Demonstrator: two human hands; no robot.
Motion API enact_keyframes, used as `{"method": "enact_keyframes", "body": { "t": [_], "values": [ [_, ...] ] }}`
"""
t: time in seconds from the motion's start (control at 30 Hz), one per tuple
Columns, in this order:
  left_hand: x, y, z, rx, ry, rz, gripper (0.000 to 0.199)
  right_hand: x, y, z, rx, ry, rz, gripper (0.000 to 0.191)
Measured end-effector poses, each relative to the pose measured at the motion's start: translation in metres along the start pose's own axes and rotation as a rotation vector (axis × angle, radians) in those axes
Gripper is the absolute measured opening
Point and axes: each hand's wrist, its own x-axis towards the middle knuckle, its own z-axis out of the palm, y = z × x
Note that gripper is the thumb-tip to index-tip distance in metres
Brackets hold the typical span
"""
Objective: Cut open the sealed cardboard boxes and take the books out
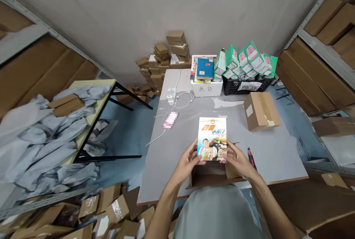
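A book with a colourful food cover is held up between both hands, cover facing me. My left hand grips its lower left edge, thumb on the front. At the lower right corner, my right hand is closed on the same book. Below it, at the table's near edge, sits an open cardboard box, partly hidden by the book and my hands. A red and black utility knife lies just right of my right hand.
On the grey table stand a closed carton, a white bin of books and a black crate of green boxes. A cable and blurred pink item lie left. Cartons crowd the floor; a side table holds grey bags.
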Motion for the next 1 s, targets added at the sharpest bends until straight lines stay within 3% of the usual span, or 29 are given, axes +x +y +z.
{"method": "enact_keyframes", "body": {
  "t": [0.1, 0.2, 0.33, 0.43, 0.5, 0.53, 0.6, 0.67, 0.77, 0.83, 0.9, 1.0],
  "values": [
    [0.049, 0.029, -0.007, 0.012, 0.102, 0.105, 0.093, 0.054, -0.021, -0.004, 0.000, 0.058, -0.078, 0.075],
    [0.115, 0.071, -0.012, 0.031, 0.220, 0.241, 0.085, 0.126, -0.057, -0.004, 0.017, 0.121, -0.208, 0.069],
    [0.211, 0.153, -0.007, 0.078, 0.304, 0.417, 0.072, 0.236, -0.126, 0.006, 0.066, 0.165, -0.361, 0.053],
    [0.268, 0.211, 0.001, 0.210, 0.438, 0.479, 0.064, 0.304, -0.172, 0.012, 0.188, 0.331, -0.334, 0.034],
    [0.288, 0.225, 0.000, 0.233, 0.492, 0.481, 0.064, 0.328, -0.183, 0.007, 0.202, 0.390, -0.300, 0.029],
    [0.291, 0.222, -0.004, 0.241, 0.503, 0.480, 0.063, 0.331, -0.180, 0.000, 0.199, 0.409, -0.279, 0.027],
    [0.283, 0.194, -0.022, 0.258, 0.494, 0.466, 0.059, 0.318, -0.157, -0.021, 0.178, 0.429, -0.228, 0.023],
    [0.257, 0.146, -0.049, 0.304, 0.469, 0.407, 0.050, 0.281, -0.118, -0.053, 0.141, 0.444, -0.161, 0.021],
    [0.196, 0.058, -0.093, 0.303, 0.579, 0.165, 0.036, 0.197, -0.045, -0.107, 0.067, 0.512, -0.026, 0.024],
    [0.148, 0.003, -0.112, 0.281, 0.641, -0.010, 0.034, 0.133, 0.003, -0.137, 0.021, 0.576, 0.078, 0.031],
    [0.100, -0.045, -0.118, 0.249, 0.675, -0.192, 0.036, 0.072, 0.047, -0.156, -0.026, 0.603, 0.201, 0.041],
    [0.042, -0.103, -0.104, 0.187, 0.666, -0.390, 0.045, -0.003, 0.097, -0.161, -0.089, 0.507, 0.426, 0.059]
  ]
}}
